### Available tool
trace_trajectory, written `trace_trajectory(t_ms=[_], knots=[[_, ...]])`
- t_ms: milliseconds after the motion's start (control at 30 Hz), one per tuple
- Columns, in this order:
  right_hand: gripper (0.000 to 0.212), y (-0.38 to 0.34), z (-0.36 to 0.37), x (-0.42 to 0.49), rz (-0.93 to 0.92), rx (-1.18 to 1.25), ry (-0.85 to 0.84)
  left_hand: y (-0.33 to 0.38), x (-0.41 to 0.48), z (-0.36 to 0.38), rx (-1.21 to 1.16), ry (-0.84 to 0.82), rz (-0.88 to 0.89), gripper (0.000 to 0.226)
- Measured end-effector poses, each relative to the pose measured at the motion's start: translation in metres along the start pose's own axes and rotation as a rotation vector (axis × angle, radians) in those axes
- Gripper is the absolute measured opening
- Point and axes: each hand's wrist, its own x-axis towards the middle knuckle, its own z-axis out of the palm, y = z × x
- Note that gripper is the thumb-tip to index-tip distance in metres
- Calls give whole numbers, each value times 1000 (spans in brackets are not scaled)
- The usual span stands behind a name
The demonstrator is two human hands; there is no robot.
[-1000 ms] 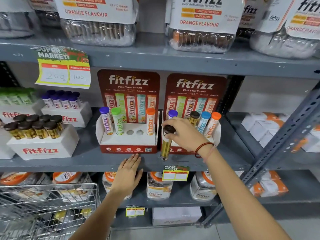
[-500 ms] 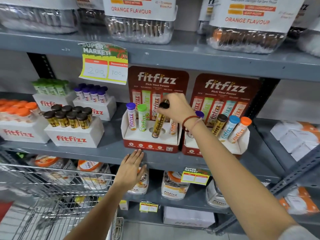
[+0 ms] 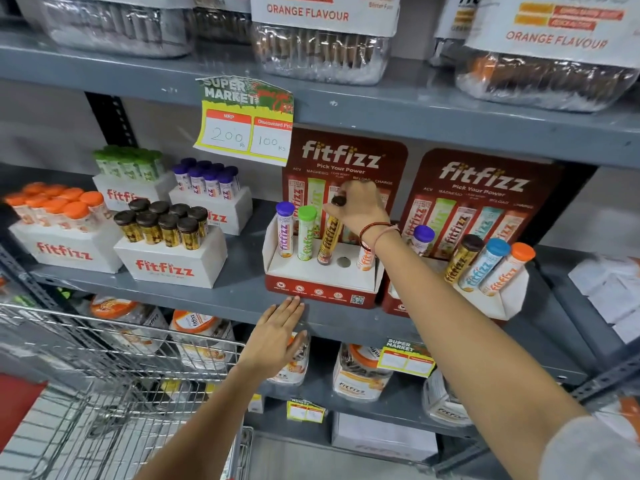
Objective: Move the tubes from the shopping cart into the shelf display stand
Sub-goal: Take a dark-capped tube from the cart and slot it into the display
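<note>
Nearly full, the left display stand (image 3: 322,282) on the grey shelf (image 3: 221,289) holds purple, green and orange tubes, with one hole (image 3: 343,261) open. The right hand (image 3: 360,209) pinches the brown-capped tube (image 3: 328,237), seating it third. The left hand (image 3: 277,336), flat and empty, rests against the shelf edge above the shopping cart (image 3: 114,375).

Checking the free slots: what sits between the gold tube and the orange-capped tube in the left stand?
Head view: one empty hole between the gold tube and the orange-capped tube.

grey shelf (image 3: 239,292) carries fitfizz display stands (image 3: 322,285).
</note>
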Motion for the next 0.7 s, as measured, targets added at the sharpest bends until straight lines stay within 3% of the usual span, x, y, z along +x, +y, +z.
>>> trace_trajectory(t_ms=[433, 600, 700], knots=[[29, 6, 11, 13, -40, -7, 3, -5, 1, 3, 0, 35, 54, 60], [25, 7, 19, 9, -96, -29, -129, -7, 0, 5, 7, 38, 67, 58], [22, 10, 25, 7, -87, -29, -121, -7, 1, 4, -4, 40, 65, 57]])
